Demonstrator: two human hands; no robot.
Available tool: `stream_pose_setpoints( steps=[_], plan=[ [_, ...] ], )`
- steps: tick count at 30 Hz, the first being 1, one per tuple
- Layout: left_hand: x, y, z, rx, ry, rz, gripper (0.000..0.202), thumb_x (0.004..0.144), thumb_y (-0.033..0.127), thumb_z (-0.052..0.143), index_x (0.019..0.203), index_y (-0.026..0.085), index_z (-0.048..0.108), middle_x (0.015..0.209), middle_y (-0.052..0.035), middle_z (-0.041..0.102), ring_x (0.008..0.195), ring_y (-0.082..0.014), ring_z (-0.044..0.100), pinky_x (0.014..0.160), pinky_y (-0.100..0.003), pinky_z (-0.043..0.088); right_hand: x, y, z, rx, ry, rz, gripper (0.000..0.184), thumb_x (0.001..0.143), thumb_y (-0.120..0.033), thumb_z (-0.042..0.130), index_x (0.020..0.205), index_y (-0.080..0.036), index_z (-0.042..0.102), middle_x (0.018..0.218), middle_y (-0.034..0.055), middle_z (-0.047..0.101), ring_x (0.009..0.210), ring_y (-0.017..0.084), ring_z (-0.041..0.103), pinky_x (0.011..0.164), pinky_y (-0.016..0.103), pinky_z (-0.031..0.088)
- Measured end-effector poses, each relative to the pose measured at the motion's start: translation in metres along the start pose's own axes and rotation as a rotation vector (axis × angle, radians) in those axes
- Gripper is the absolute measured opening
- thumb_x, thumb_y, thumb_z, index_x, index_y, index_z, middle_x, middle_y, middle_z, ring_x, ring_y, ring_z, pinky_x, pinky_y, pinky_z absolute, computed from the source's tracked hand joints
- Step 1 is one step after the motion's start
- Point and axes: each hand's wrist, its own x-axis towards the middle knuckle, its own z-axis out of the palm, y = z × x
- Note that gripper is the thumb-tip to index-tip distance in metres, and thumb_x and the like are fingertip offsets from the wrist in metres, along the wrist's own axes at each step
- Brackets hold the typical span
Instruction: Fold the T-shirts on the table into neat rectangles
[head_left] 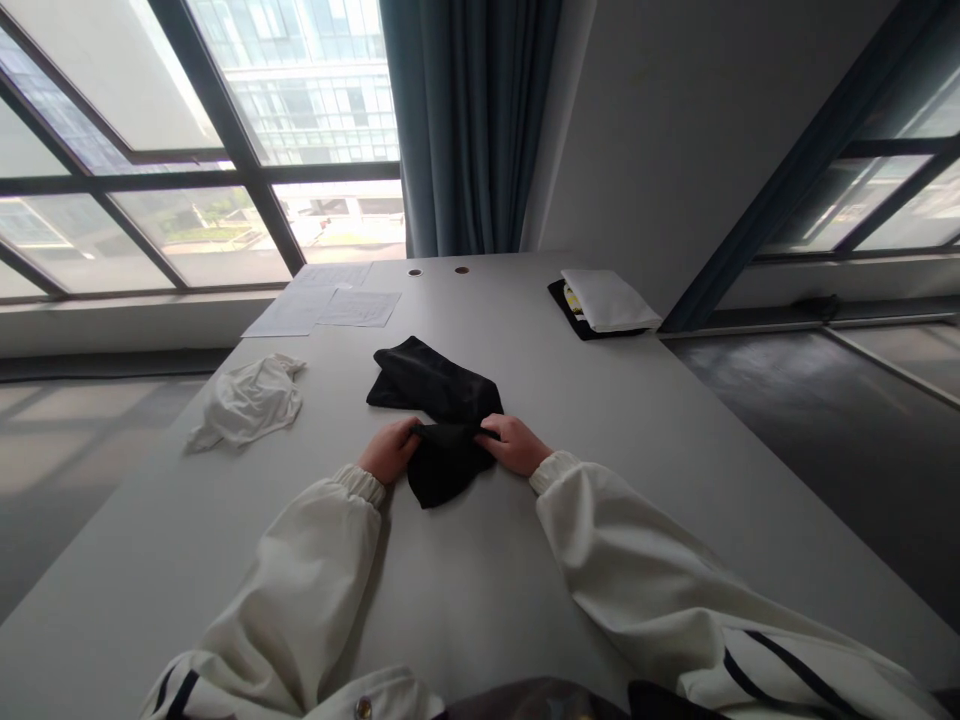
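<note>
A black cloth [435, 395] lies crumpled in the middle of the grey table [615, 420]. My left hand [388, 450] pinches the cloth's near left edge, fingers closed on the fabric. My right hand [512, 443] grips the near right edge of the same cloth, fingers curled over it. Both hands rest on the tabletop, about a hand's width apart, with a folded flap of the black cloth hanging toward me between them. My arms are in white sleeves.
A crumpled white cloth [250, 402] lies to the left. Sheets of paper [322, 305] sit at the far left. A white pad on a black folder [606, 301] rests at the far right edge. Windows and a curtain [469, 120] stand behind.
</note>
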Motion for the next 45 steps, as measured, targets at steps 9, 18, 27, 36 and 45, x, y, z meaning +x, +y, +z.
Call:
stream_pose_setpoints(
  steps=[9,18,27,36,45],
  plan=[
    [-0.003,0.013,0.004,-0.108,0.082,-0.032,0.028,0.097,0.044,0.053,0.088,0.021,0.064,0.072,0.0012,0.066,0.067,-0.0165,0.059,0.065,-0.028,0.041,-0.005,-0.009,-0.003,0.315,-0.030,0.257,0.049,0.095,-0.063,0.052,0.070,-0.021,0.052,0.061,-0.0046,0.046,0.061,0.015,0.044,0.059,0.028,0.035],
    [-0.001,0.012,0.000,-0.012,0.304,-0.026,0.031,0.100,0.043,0.051,0.096,0.021,0.072,0.089,-0.0065,0.074,0.084,-0.0221,0.068,0.081,-0.034,0.053,-0.010,-0.016,-0.005,-0.026,0.406,-0.104,0.018,0.098,-0.032,0.056,0.111,-0.025,0.067,0.116,0.0096,0.067,0.106,0.026,0.063,0.097,0.045,0.053],
    [-0.004,0.014,0.002,-0.127,0.209,-0.054,0.025,0.094,0.035,0.057,0.102,0.020,0.075,0.082,-0.0020,0.076,0.071,-0.0177,0.068,0.070,-0.028,0.052,-0.019,-0.047,0.020,-0.145,0.157,-0.377,0.037,0.092,-0.036,0.076,0.127,-0.027,0.069,0.123,0.0116,0.067,0.116,0.029,0.061,0.102,0.049,0.055],
    [-0.004,0.026,0.013,-0.648,0.162,-0.159,0.046,0.091,0.056,0.070,0.115,0.017,0.070,0.074,-0.0003,0.070,0.065,-0.0144,0.063,0.063,-0.025,0.050,-0.012,-0.027,0.020,-0.158,0.066,-0.272,0.006,0.094,-0.026,0.073,0.099,-0.023,0.074,0.093,0.0063,0.077,0.090,0.024,0.068,0.090,0.042,0.053],
    [-0.009,0.034,0.015,-0.768,-0.187,0.040,0.093,0.090,0.054,0.077,0.165,0.022,0.033,0.140,-0.0163,0.069,0.122,-0.0305,0.070,0.104,-0.043,0.057,-0.014,-0.021,0.017,-0.138,0.300,0.064,0.012,0.098,-0.032,0.064,0.094,-0.023,0.070,0.088,0.0045,0.074,0.082,0.022,0.068,0.078,0.034,0.051]
  ],
)
